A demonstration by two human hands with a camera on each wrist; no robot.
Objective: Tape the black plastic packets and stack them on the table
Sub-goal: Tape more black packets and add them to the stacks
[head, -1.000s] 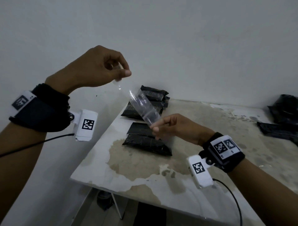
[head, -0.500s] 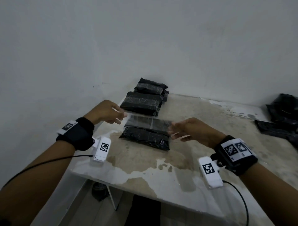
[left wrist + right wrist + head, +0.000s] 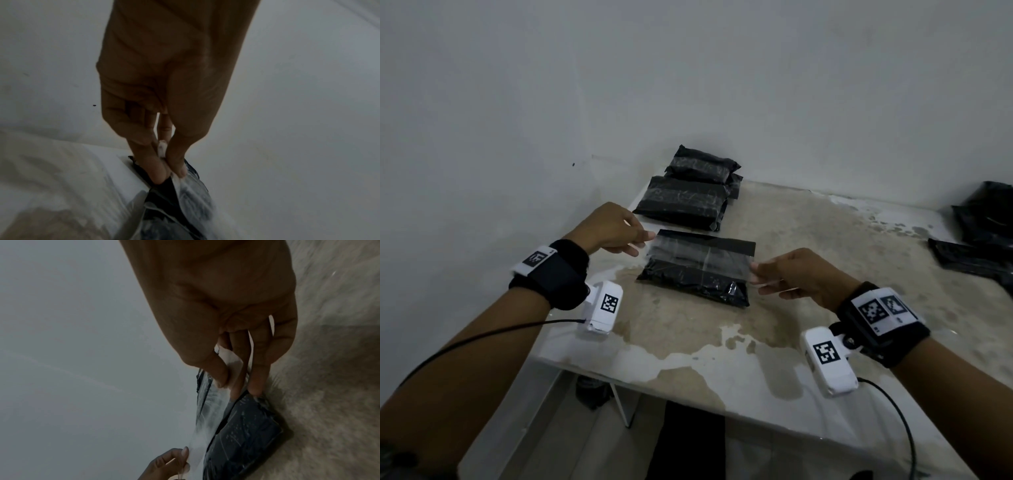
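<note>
Both hands, left (image 3: pixel 613 228) and right (image 3: pixel 796 277), pinch glossy clear tape (image 3: pixel 698 257), now lowered flat over the crinkled black packet (image 3: pixel 693 282), mid-frame.

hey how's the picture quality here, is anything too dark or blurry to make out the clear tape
Head view: dim, but the clear tape strip shows as a pale sheen over the black packet, pinched between left hand and right hand. Left wrist view: dark and soft, the strip smeared at the fingertips. Right wrist view: dim, table streaked with blur, tape still readable.
</note>
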